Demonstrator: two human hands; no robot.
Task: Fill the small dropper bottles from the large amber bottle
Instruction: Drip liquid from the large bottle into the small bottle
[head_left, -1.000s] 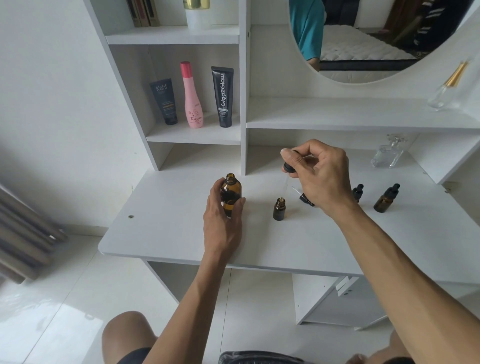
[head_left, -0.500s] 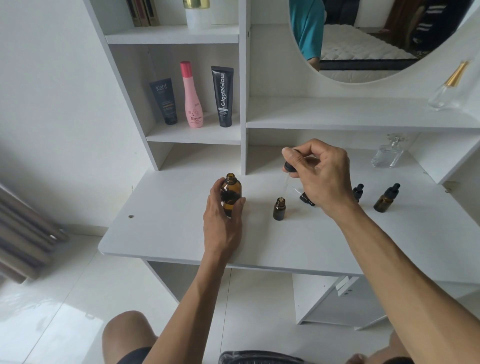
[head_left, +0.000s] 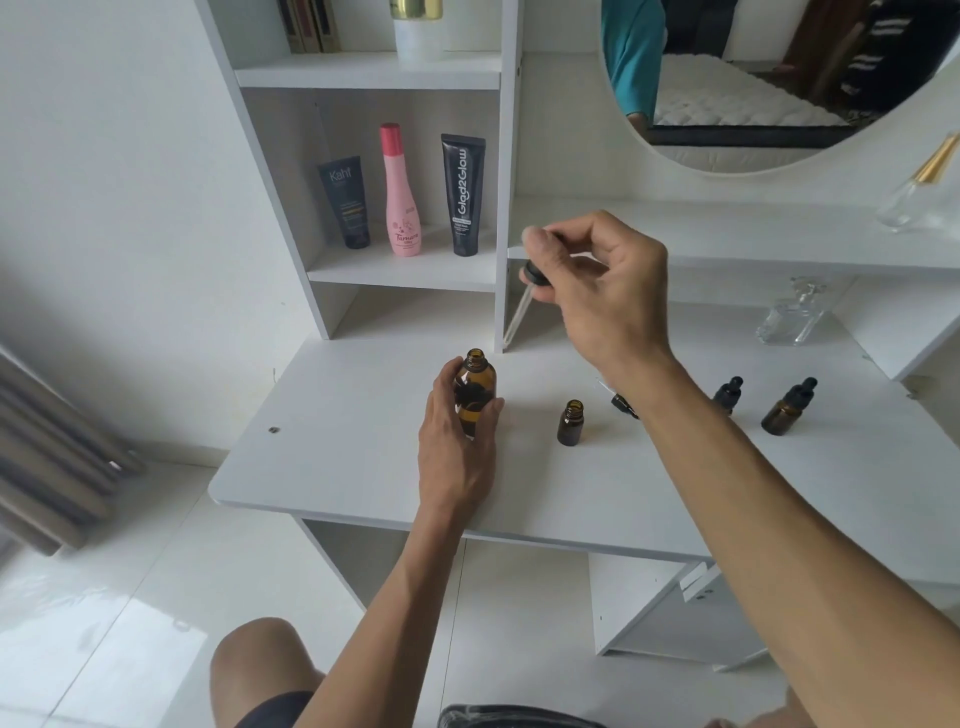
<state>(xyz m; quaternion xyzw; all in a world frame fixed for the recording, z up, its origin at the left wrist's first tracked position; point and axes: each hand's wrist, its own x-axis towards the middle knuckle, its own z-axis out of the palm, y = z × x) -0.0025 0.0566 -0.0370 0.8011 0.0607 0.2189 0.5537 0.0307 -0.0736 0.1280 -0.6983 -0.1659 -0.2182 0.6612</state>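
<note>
Left hand (head_left: 457, 415) grips the uncapped large amber bottle (head_left: 475, 392), upright on the surface (head_left: 337, 441). Right hand (head_left: 597, 291) pinches a dropper (head_left: 524, 296) above. An open small dropper bottle (head_left: 570, 423) stands right; two capped bottles (head_left: 787, 408) far right.

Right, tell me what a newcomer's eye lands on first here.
The right hand, raised mid-frame, pinches a dropper whose glass tube hangs above the white desk. Below it the left hand grips the open large amber bottle, with a small uncapped bottle standing to its right.
</note>
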